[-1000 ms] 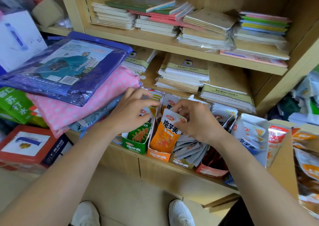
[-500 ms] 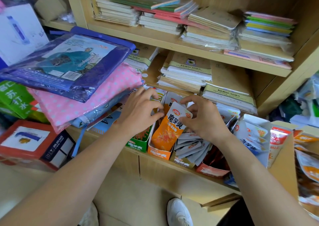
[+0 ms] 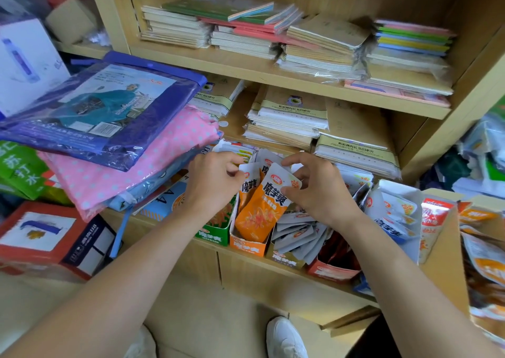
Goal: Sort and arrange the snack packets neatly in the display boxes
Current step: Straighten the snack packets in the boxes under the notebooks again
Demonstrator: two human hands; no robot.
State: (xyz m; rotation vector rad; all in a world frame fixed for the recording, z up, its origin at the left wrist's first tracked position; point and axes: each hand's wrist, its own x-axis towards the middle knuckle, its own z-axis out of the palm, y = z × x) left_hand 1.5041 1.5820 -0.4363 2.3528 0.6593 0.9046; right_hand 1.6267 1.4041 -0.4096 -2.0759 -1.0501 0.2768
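A white shoe (image 3: 287, 338) stands on the floor below. On the shelf ledge, four open display boxes sit side by side: the green box (image 3: 214, 233), the orange box (image 3: 247, 245), a gold box (image 3: 284, 259) crammed with grey packets (image 3: 297, 234) (lying every which way), and a red box (image 3: 332, 271). The front orange packet (image 3: 262, 210) stands tilted in the orange box, its top corner pinched by the right hand (image 3: 319, 191). The left hand (image 3: 211, 183) pinches the top of the rear orange packet (image 3: 248, 185) just behind it. Wrapped notebook stacks (image 3: 292, 114) lie beyond.
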